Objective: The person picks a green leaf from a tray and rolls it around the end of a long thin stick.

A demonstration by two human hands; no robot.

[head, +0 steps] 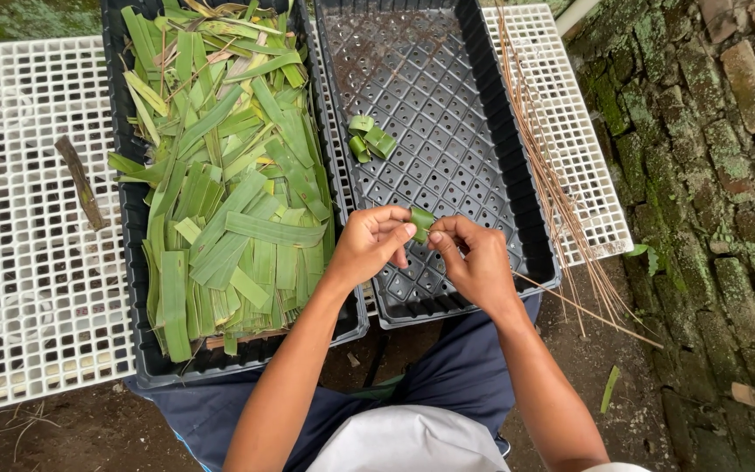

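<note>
We find both hands pinching one small folded leaf piece (421,219), left hand (369,245) and right hand (475,260) fingers pressed on it above the empty black tray (517,201). We judge folding in hand; next calls for a firm tuck. Finished rolls (370,140) lie beyond the fingers.

1. Both bare forearms come up from the bottom of the frame and meet near the middle.
2. Left hand (370,243): fingers curled, thumb pinching.
3. Right hand (474,260): fingertips pinched too, almost touching the left.
</note>
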